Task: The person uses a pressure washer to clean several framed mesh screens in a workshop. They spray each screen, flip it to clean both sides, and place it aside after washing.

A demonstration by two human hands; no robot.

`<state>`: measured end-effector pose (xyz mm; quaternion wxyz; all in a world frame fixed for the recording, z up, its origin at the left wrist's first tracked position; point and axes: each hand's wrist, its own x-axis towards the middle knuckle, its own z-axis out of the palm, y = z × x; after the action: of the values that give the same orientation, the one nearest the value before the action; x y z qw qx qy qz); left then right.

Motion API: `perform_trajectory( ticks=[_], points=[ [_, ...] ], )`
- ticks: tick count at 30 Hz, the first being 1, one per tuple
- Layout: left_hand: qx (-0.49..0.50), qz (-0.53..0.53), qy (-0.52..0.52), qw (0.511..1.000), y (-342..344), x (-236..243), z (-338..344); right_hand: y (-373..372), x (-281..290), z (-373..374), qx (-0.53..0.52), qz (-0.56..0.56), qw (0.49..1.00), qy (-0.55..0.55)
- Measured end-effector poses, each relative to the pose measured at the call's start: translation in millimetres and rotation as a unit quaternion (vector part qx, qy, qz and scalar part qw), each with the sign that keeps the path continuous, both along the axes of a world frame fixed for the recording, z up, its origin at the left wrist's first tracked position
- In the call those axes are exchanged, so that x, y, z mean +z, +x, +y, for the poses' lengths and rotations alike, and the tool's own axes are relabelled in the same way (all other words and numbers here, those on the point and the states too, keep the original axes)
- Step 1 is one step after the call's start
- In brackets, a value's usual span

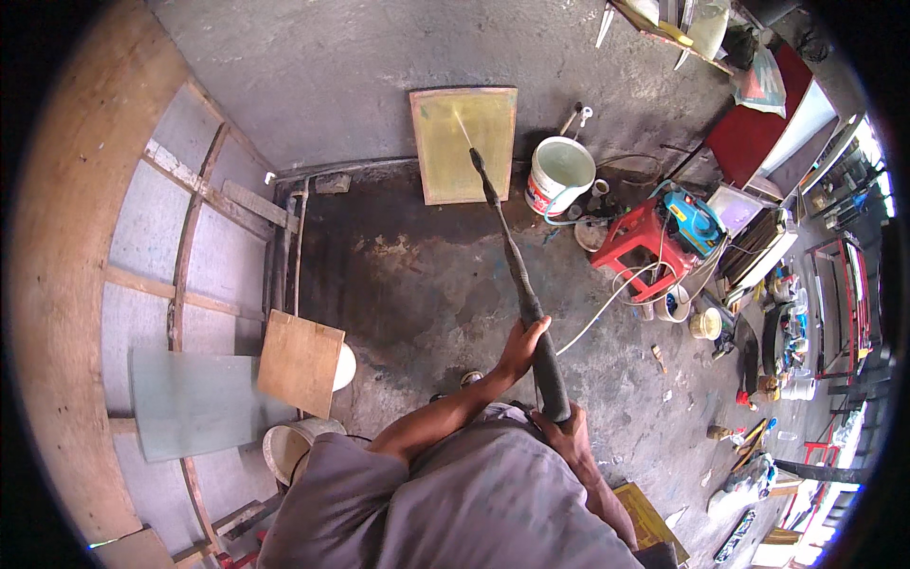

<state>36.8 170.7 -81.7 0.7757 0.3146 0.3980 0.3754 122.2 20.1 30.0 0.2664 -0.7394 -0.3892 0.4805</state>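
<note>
A long black pressure washer wand [517, 266] runs from my body out toward the wall. My left hand [523, 347] is wrapped round its thick dark sleeve partway along. Closer to my body, my right hand [565, 432] grips the wand's rear end; its trigger, if any, is hidden. From the nozzle a thin white jet of water strikes the upper part of a yellow mesh screen in a wooden frame [463, 161]. That screen leans upright against the grey wall, its lower edge on the wet floor.
Right of the screen stands a white bucket [561, 173] of water below a tap. A blue pressure washer [692, 220] rests on a red plastic stool [637, 248], with hoses trailing. Boards [301, 365] and another bucket [292, 449] stand at left. Containers and tools litter the right side.
</note>
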Motion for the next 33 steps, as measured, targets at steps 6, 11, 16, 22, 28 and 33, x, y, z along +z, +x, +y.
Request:
perform_trajectory(
  ticks=[6, 11, 16, 22, 28, 33],
  points=[
    [0.016, -0.012, 0.007, 1.000, 1.7, 2.9, -0.8, -0.2, -3.2, 0.2, 0.002, -0.006, 1.000, 0.002],
    [0.014, -0.011, -0.010, 1.000, 2.5, 3.3, -1.0, -0.9, -12.5, -0.8, -0.010, -0.002, 0.999, 0.031],
    [-0.010, 0.003, -0.004, 1.000, -1.3, 4.8, 2.5, -0.6, -12.4, 1.5, -0.004, -0.005, 1.000, 0.009],
    [-0.017, 0.026, 0.013, 0.999, 3.0, 16.3, 2.3, -5.1, -3.9, 2.5, -0.026, -0.003, 1.000, 0.009],
    [-0.011, 0.042, 0.020, 0.999, -1.5, 19.1, 0.9, 6.5, -20.9, -6.5, 0.004, 0.004, 1.000, 0.017],
    [-0.030, 0.053, 0.051, 0.997, 0.9, 19.4, 0.6, 1.8, -13.3, -5.0, -0.010, -0.010, 1.000, -0.003]
  ],
)
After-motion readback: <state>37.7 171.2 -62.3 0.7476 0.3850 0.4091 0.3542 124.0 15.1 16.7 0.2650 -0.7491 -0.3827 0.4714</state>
